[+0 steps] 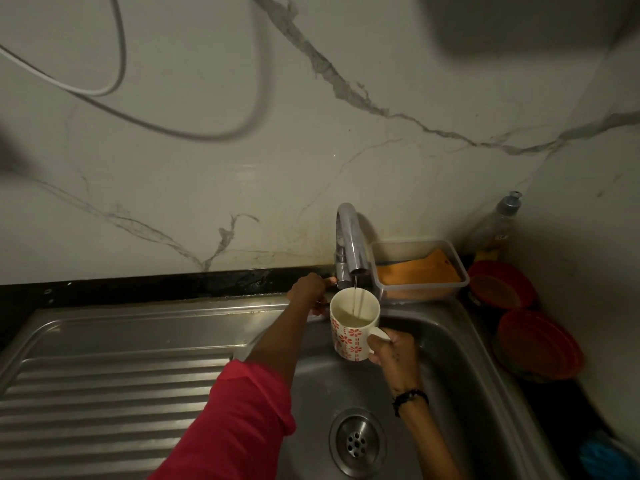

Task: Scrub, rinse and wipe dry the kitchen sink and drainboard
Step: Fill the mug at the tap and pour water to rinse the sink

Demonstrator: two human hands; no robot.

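mug (349,332) held by right hand (391,355) under tap (350,244) to catch water | left hand (306,289) fingers curled on tap knob | sink (460,358) to be rinsed

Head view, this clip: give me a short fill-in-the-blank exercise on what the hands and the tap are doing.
1. The right hand holds the mug by its ____.
2. A thin stream of water runs from the tap into the ____.
3. The left hand reaches to the base of the ____.
4. The clear tub beside the tap holds an ____ cloth.

Missing words: handle; mug; tap; orange
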